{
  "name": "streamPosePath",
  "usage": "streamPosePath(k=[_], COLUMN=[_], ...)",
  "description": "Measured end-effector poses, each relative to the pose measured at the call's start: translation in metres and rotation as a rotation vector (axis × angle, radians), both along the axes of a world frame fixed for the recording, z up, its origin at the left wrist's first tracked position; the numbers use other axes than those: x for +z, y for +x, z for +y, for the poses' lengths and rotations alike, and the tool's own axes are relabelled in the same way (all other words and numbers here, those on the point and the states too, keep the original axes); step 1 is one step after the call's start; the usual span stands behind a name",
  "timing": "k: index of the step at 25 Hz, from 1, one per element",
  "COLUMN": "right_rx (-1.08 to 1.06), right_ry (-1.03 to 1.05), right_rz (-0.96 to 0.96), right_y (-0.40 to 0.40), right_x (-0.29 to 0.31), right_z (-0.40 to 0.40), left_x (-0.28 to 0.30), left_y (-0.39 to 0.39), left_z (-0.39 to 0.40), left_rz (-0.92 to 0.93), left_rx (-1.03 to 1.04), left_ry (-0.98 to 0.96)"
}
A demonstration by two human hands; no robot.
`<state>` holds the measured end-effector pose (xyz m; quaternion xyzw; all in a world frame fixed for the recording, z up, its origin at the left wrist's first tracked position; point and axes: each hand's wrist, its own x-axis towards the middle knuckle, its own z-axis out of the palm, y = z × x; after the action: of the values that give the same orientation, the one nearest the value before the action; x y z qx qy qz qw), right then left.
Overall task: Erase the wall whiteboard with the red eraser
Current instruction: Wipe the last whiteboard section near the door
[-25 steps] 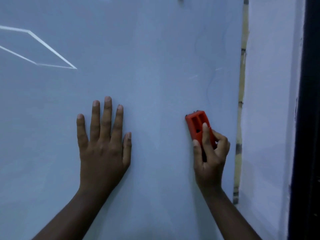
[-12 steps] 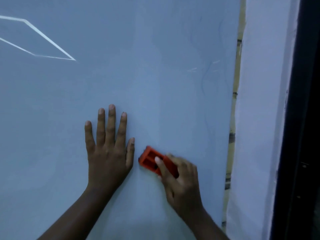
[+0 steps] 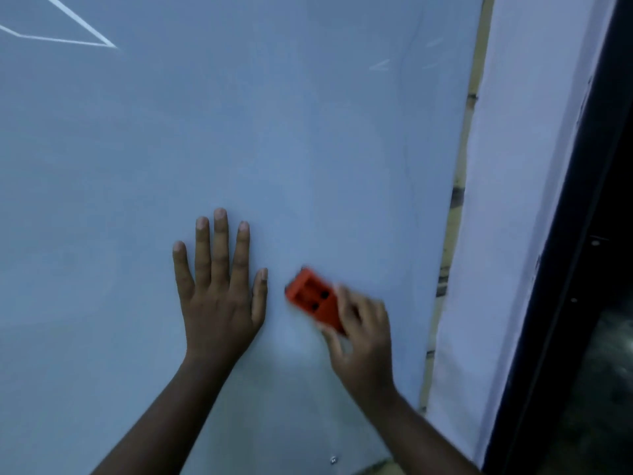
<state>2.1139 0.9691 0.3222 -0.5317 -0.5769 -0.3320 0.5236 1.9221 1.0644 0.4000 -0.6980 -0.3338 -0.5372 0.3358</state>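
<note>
- Gripping the red eraser point(image 3: 313, 298) with our right hand point(image 3: 363, 341), fingers curled round it, we wipe low on the whiteboard point(image 3: 308, 132).
- Our left hand point(image 3: 219, 296) lies flat beside it, fingers spread.
- Next, we judge, the faint lines point(image 3: 380, 65) higher up need wiping.

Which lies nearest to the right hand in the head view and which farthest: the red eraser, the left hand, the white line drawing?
1. The red eraser, gripped in the right hand itself.
2. The left hand, flat on the whiteboard just left of the eraser.
3. The white line drawing, far off at the board's upper left.
</note>
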Motion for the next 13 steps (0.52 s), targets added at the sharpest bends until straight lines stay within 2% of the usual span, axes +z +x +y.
streamPosePath(k=[3, 5, 9, 13], right_rx=[-0.057, -0.058, -0.05, -0.056], right_ry=[-0.112, -0.141, -0.159, -0.083], right_rz=[-0.09, -0.079, -0.089, 0.181], right_y=[-0.001, 0.002, 0.007, 0.016], right_x=[-0.116, -0.145, -0.108, -0.025], right_z=[-0.013, -0.018, -0.021, -0.02], left_x=[-0.024, -0.037, -0.054, -0.072], left_y=[0.001, 0.003, 0.005, 0.006], left_z=[-0.001, -0.002, -0.003, -0.005], left_rz=[0.001, 0.009, 0.01, 0.012], left_rx=[0.012, 0.015, 0.022, 0.019], left_ry=[-0.014, -0.025, -0.023, -0.041])
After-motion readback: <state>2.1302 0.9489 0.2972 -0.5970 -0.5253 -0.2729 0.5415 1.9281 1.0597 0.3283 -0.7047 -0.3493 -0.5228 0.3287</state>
